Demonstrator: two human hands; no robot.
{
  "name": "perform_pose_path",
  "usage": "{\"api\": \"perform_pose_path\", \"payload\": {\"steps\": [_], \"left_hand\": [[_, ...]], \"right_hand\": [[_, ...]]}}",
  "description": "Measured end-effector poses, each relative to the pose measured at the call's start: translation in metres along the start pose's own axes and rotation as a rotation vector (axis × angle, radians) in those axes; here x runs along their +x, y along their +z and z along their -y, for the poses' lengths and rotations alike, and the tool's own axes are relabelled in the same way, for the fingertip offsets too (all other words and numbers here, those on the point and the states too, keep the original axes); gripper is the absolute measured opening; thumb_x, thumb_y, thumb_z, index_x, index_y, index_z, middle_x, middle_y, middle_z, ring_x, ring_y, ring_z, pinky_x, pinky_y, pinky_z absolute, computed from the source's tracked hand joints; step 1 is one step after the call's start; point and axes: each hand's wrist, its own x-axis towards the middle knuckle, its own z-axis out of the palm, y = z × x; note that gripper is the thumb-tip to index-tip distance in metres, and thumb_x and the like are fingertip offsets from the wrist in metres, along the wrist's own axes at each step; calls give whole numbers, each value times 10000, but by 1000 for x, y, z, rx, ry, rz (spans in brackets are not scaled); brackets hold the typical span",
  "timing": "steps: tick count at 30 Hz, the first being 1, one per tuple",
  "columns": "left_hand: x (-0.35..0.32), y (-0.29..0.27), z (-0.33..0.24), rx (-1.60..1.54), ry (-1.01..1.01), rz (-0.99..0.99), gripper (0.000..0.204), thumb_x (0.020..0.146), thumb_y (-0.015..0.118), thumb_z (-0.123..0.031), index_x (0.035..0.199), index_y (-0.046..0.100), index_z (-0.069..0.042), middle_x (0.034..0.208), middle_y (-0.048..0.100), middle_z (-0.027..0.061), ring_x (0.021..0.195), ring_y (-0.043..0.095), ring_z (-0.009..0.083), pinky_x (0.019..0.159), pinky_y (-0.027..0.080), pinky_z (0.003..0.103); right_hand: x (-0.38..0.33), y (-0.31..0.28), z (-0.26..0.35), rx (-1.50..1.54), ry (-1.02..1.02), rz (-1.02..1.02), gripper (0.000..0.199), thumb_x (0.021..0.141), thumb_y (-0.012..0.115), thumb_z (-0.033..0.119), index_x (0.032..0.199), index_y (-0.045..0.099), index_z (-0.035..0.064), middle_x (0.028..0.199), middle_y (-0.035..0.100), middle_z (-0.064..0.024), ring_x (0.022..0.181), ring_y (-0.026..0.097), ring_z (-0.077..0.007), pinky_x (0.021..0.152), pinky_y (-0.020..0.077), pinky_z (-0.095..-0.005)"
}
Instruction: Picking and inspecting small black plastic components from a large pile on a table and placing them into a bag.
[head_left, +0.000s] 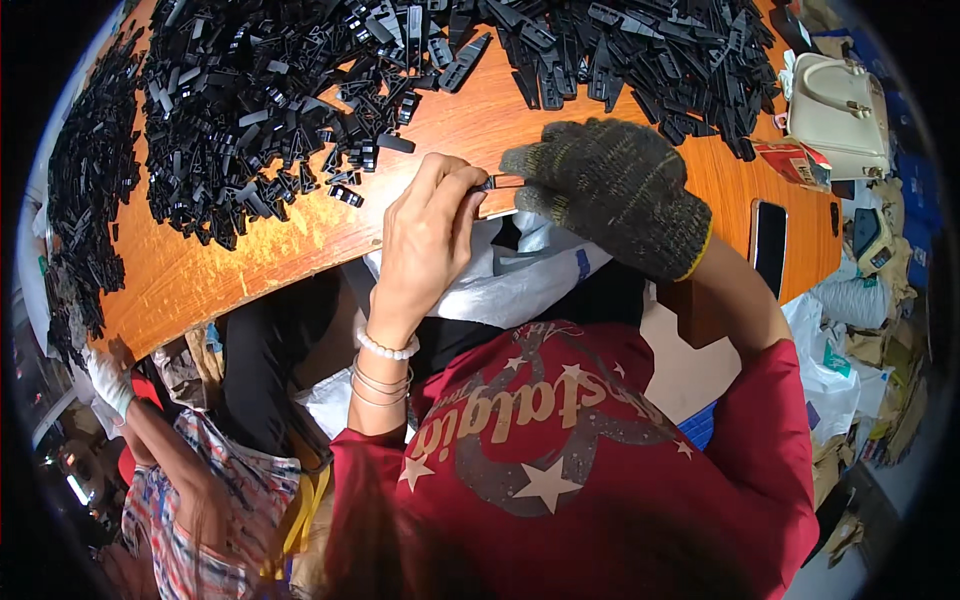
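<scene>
Near the table's front edge, my bare left hand (425,230) pinches a small black plastic piece (503,183) between thumb and fingers. Opposite it, my right hand (615,190) wears a dark knitted glove, its fingers closed around the other end of the same piece. The fingertips hide most of the piece, so its exact kind does not show. Beyond my left hand spreads a heap of small black plastic clips (240,130). Longer, tapered black plastic pieces (640,60) are piled past my right hand.
On the wooden table (290,245), a phone (768,245) and a red packet (795,162) lie to the right. A cream handbag (838,115) stands behind them. A white sack (490,280) covers my lap. At left, a co-worker's white-gloved hand (108,383) touches another black heap (90,180).
</scene>
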Motion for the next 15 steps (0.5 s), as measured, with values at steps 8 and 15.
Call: {"api": "perform_pose_path", "payload": {"steps": [8,15], "left_hand": [[4,-3,0,-88,-23,27,138,793,624,71,915,578,28,898,553,157,771,590,368,675,477,402],[3,-5,8,-263,-44,28,173,752,588,121,902,551,45,869,533,176,754,567,376,679,473,393]], "right_hand": [[68,35,24,-107,-125,83,259,864,646,202,1094,650,82,864,630,-101,798,632,-221,705,504,-342],[47,16,5,-198,-221,178,236,867,636,209,1062,652,77,856,630,-103,794,632,-232,698,505,-349]]}}
